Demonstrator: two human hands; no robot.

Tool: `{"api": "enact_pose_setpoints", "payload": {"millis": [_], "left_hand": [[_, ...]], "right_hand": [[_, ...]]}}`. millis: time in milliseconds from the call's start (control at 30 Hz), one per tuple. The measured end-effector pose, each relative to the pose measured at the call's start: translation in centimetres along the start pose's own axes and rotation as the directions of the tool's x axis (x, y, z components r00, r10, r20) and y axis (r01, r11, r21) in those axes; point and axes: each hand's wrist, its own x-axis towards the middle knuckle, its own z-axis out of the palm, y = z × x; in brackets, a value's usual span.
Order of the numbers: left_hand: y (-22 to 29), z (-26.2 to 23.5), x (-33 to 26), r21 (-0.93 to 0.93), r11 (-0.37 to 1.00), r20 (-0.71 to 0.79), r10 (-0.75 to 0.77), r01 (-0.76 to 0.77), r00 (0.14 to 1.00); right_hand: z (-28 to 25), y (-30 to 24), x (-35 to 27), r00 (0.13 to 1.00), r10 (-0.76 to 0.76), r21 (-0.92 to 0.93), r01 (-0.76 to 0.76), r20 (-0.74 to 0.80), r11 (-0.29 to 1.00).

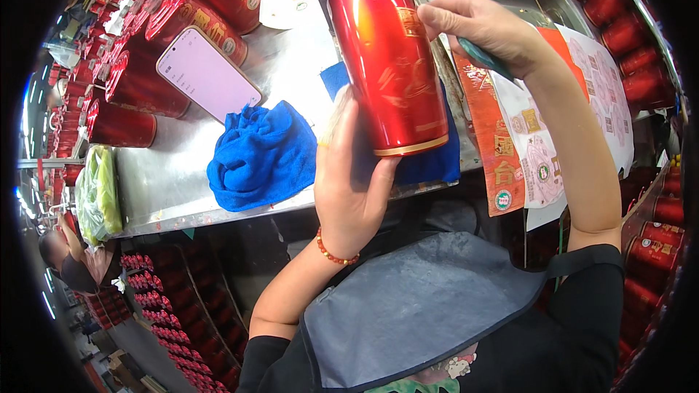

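A glossy red cylinder point(389, 65) with a gold rim at its near end lies tilted over the bench, angled toward me. My left hand point(349, 167) grips it low, with the fingers along its left side and the thumb at the near rim. At its upper right side, my right hand point(484, 25) presses thumb and fingertips against a small gold decal point(412, 20). A slim teal tool point(486, 58) is tucked in that same hand; its exact kind is unclear. Under the cylinder, part of a flat blue cloth point(429, 164) shows.
A crumpled blue cloth point(262, 156) and a lit phone point(207, 73) rest on the metal bench point(164, 189). Printed decal sheets point(535, 153) lie at right. Red cylinders point(135, 80) crowd the left; more fill racks point(630, 36) at right. Another person point(76, 255) is far left.
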Motion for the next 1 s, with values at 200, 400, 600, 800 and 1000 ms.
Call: {"api": "enact_pose_setpoints", "payload": {"millis": [200, 400, 600, 800, 1000], "left_hand": [[1.2, -1.1, -2.3, 0.296, 0.916, -0.001, 0.282, -0.269, 0.959], [0.8, -0.9, -1.2, 0.315, 0.831, 0.095, 0.453, -0.458, 0.887], [2.5, -0.9, 2.0, 0.53, 0.796, 0.147, 0.252, -0.291, 0.957], [-0.9, -1.1, 4.0, -0.365, 0.927, 0.002, -0.093, 0.087, 0.996], [-2.9, -3.3, 1.2, -0.94, 0.154, 0.255, -0.278, 0.305, 0.926]], "right_hand": [[2.4, 1.7, 0.6, 0.997, 0.077, 0.209, -0.076, 0.003, 0.975], [2.6, 1.3, 0.9, 0.997, 0.07, 0.191, -0.072, 0.017, 0.979], [3.9, -0.3, 2.5, 0.999, 0.036, -0.001, -0.036, -0.003, 0.999], [2.3, -1.6, 2.2, 0.973, -0.049, -0.259, -0.011, -0.225, 0.966], [1.1, -2.0, -2.4, 0.971, 0.074, 0.18, -0.033, -0.227, 0.983]]}}
